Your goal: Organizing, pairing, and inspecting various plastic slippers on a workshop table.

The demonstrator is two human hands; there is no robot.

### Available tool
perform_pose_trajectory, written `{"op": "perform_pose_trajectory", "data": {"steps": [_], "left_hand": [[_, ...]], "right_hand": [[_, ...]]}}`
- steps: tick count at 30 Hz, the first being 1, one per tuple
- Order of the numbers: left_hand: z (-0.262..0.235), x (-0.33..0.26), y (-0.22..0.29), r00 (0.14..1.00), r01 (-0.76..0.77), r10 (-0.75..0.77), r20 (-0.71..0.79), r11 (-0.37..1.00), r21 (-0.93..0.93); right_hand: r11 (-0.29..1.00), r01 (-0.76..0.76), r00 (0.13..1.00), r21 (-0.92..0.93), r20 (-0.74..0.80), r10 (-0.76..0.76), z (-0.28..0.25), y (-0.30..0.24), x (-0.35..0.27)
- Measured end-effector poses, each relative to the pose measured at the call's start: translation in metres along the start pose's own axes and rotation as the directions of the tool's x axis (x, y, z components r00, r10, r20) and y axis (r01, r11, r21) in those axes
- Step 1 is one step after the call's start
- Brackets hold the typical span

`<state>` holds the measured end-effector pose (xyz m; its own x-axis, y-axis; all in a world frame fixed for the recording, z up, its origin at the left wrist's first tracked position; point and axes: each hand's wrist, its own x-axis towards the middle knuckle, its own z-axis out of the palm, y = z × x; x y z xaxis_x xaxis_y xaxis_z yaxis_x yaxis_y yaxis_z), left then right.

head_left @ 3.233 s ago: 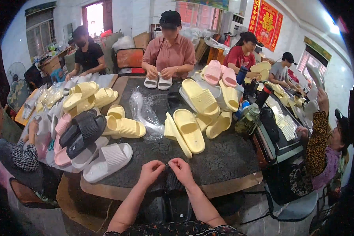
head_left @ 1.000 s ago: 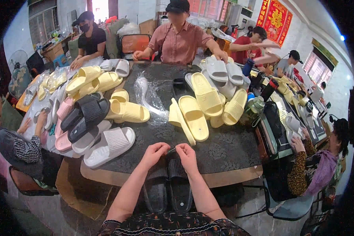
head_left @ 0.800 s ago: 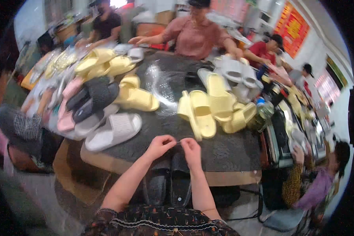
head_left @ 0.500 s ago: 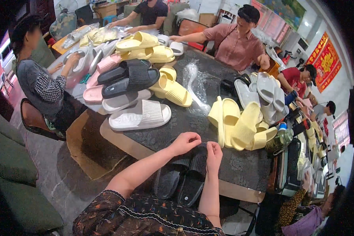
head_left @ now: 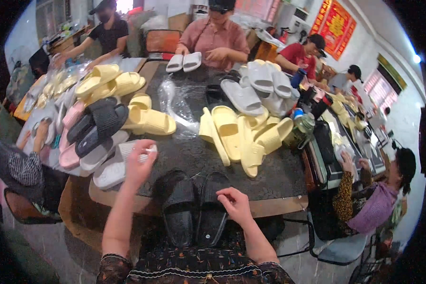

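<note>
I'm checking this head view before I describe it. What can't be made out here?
- Head view: whatever the left hand pinches is too small and blurred to name.
- The right hand is curled, so its fingers hide anything inside it.
- The near ends of the black slippers on the table edge pass under the person's patterned clothing.
- The clear plastic bag glares; its contents cannot be told.

pair of slippers (head_left: pixel 196 213) at table (head_left: pixel 279 177) near edge, slipper heap (head_left: pixel 244 137) behind, plastic bag (head_left: pixel 177 104) behind-left
</note>
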<state>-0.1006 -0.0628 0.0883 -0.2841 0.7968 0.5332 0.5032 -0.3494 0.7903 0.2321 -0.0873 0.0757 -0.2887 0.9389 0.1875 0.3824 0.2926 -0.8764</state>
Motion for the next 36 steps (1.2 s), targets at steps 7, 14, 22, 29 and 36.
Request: {"op": "perform_pose_trajectory", "data": {"steps": [7,14,22,29,36], "left_hand": [[-0.089,0.027,-0.031,0.970,-0.021,0.098,-0.224,0.947,0.321],[-0.161,0.080,-0.113,0.925,0.126,0.136,-0.354,0.770,0.626],[-0.153,0.100,-0.114,0.982,0.167,-0.072,-0.173,0.755,0.634],[-0.155,0.109,-0.090,0.978,0.119,0.021,-0.207,0.756,0.644],[-0.122,0.091,-0.012,0.937,-0.126,0.254,-0.239,0.885,0.448]], "right_hand": [[0.938,-0.164,0.938,0.306,0.344,0.052,-0.044,-0.015,0.005],[0.879,0.342,0.938,0.333,-0.068,-0.339,-0.035,-0.077,0.067],[0.973,0.221,0.954,0.062,0.192,-0.229,0.010,-0.024,0.035],[0.906,0.266,0.952,-0.330,0.235,-0.194,0.010,-0.013,-0.030],[0.754,0.112,0.979,-0.648,0.201,0.027,0.033,-0.013,-0.036]]}}
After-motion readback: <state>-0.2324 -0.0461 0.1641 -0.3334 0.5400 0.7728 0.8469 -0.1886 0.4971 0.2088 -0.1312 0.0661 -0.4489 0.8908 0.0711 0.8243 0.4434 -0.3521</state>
